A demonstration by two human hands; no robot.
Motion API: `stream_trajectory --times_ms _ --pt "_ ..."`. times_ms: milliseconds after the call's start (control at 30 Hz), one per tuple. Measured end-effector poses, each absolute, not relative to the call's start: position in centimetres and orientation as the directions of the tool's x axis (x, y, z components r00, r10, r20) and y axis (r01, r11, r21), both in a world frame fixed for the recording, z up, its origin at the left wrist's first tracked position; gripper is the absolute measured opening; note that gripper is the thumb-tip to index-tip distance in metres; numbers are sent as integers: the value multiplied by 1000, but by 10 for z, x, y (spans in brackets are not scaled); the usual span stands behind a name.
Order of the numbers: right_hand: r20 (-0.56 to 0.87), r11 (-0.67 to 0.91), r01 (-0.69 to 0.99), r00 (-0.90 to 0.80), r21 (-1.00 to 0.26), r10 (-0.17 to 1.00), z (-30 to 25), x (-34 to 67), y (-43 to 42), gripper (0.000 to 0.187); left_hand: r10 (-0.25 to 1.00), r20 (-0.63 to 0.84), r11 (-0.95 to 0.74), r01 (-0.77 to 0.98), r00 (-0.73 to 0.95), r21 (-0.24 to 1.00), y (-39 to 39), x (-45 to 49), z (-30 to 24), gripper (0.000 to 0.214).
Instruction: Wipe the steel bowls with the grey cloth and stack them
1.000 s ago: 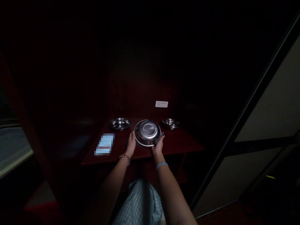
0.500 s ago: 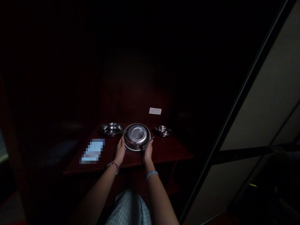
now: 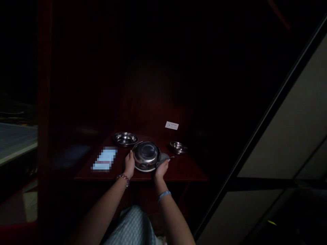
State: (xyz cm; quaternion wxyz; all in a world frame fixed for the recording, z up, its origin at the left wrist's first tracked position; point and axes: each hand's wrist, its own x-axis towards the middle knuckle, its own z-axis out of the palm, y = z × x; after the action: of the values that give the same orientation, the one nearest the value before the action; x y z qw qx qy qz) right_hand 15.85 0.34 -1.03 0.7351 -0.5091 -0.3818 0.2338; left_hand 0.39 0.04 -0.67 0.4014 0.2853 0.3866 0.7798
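Note:
A steel bowl [image 3: 146, 156], turned so its underside faces me, is held between both hands over a dark red table [image 3: 184, 172]. My left hand [image 3: 129, 164] grips its left rim, fingers closed on the edge. My right hand [image 3: 161, 169] is on the bowl's right side and pinches a small grey cloth [image 3: 165, 157] against it. Another steel bowl [image 3: 125, 138] stands upright behind on the left. A smaller steel bowl [image 3: 178, 147] stands behind on the right.
A pale blurred card or paper [image 3: 105, 159] lies on the table's left part. A white socket plate [image 3: 172, 125] is on the dark back wall. A slanted dark frame with pale panels [image 3: 288, 136] rises at the right. The room is very dim.
The bowl has tilted further toward me and come slightly lower. The cloth now shows more at its right side. The camera has shifted a little.

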Motion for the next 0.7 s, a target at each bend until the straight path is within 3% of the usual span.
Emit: stream_trajectory --times_ms 100,200,267,333,433,500,567,633,700 --pt "298 287 115 583 -951 756 5 164 -1 68 861 119 -358 -423 -494 832 -1 4 -3 68" --pt "492 369 383 302 -847 817 24 160 -17 60 869 87 -326 -432 -487 841 -3 4 -1 64" --pt "606 463 596 51 -656 794 35 152 -32 54 869 60 -312 -448 -491 838 -4 4 1 61" --pt "632 541 732 -197 -414 750 43 142 -48 50 872 61 -317 -464 -486 827 -6 4 2 57" --pt "550 679 723 -520 -124 654 54 133 -63 49 880 109 -350 -474 -463 808 -10 2 5 46" --pt "467 758 652 -665 -17 582 60 135 -60 48 884 122 -350 -464 -452 814 -11 2 6 42" --pt "455 739 673 -653 -18 606 65 143 -50 47 883 108 -330 -443 -456 834 -12 4 8 44" --pt "526 587 799 -446 -129 724 67 150 -39 49 872 89 -312 -406 -482 859 -11 5 8 48" --pt "549 493 849 -323 -193 771 64 150 -34 52 859 88 -311 -378 -504 872 -9 5 8 49"
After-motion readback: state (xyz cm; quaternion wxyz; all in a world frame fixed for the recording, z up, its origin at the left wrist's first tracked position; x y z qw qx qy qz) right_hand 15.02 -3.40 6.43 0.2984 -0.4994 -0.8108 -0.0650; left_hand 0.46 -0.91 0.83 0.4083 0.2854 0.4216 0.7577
